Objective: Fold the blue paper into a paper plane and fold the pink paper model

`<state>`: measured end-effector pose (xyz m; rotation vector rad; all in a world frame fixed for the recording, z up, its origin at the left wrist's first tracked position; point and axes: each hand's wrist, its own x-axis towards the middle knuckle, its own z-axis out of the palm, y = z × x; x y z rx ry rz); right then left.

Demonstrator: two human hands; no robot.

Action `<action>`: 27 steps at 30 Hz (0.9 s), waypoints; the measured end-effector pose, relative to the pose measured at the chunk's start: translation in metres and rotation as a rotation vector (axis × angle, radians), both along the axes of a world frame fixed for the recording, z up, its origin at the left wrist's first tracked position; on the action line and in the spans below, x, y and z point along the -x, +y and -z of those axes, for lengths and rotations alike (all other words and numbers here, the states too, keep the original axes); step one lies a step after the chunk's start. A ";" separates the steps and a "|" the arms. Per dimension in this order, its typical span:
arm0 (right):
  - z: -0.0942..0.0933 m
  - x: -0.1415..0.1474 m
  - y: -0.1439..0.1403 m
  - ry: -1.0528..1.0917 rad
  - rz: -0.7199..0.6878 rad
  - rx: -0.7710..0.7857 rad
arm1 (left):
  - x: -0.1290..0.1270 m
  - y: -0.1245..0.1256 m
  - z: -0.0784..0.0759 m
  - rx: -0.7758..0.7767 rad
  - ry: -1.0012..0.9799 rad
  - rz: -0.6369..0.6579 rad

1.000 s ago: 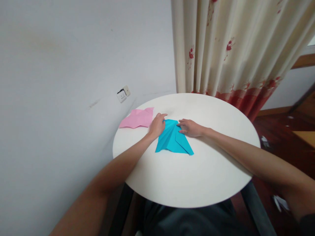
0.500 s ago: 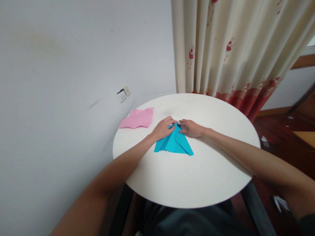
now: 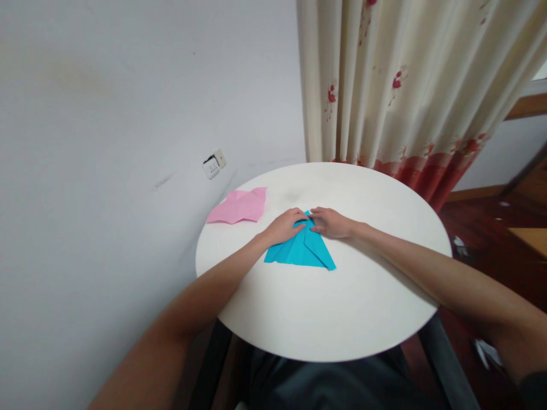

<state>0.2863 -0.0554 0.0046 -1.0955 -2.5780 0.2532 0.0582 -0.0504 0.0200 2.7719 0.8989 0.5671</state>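
The blue paper (image 3: 301, 250) lies flat near the middle of the round white table (image 3: 342, 307), folded into a broad triangle whose point aims away from me and whose wide base faces me. Its flaps overlap along a central crease, and the sheet looks thin, smooth and sharply creased, with crisp straight edges.

I have both hands at the far tip. My left hand (image 3: 284, 226) lies palm down over the left flap, fingers stretched flat and pressing the paper against the tabletop rather than gripping it; I judge that this keeps the flap from springing back up. My right hand (image 3: 332, 222) rests on the right side of the tip, fingers loosely extended and laid on the paper, pinning it so the sheet cannot slide on the slick surface. Neither hand is closed around anything. The fingertips of the two hands nearly meet at the point of the triangle.

The tabletop is matt, pale and bare around the paper. Off to the left, near the table's edge and apart from my hands, lies a pink paper (image 3: 239, 206), rumpled and uneven in outline, softer looking than the blue one.

Beyond the table a plain grey wall (image 3: 128, 114) carries a small white socket (image 3: 213, 164), and a cream curtain (image 3: 405, 85) with red flower prints hangs in long folds.
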 end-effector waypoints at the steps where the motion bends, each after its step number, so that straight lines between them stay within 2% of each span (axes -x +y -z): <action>1: 0.000 0.000 0.000 -0.002 0.004 0.002 | 0.001 0.001 0.002 0.009 0.022 -0.003; 6: -0.003 0.000 -0.003 -0.017 0.012 0.022 | 0.004 0.005 0.010 0.081 0.167 -0.049; 10: -0.004 0.000 -0.004 -0.034 0.007 0.020 | 0.005 0.006 0.008 0.116 0.211 -0.078; 15: -0.002 0.000 -0.005 -0.090 0.038 0.017 | 0.003 0.002 -0.002 -0.008 0.139 -0.053; 18: -0.001 0.000 -0.006 -0.117 0.044 0.014 | 0.003 0.000 -0.003 -0.045 0.094 -0.048; 22: 0.001 -0.001 -0.004 -0.126 0.036 0.019 | 0.003 0.001 0.003 0.033 0.127 -0.036; 27: 0.005 -0.001 -0.001 -0.119 0.050 0.021 | 0.004 0.000 0.003 0.152 0.259 -0.092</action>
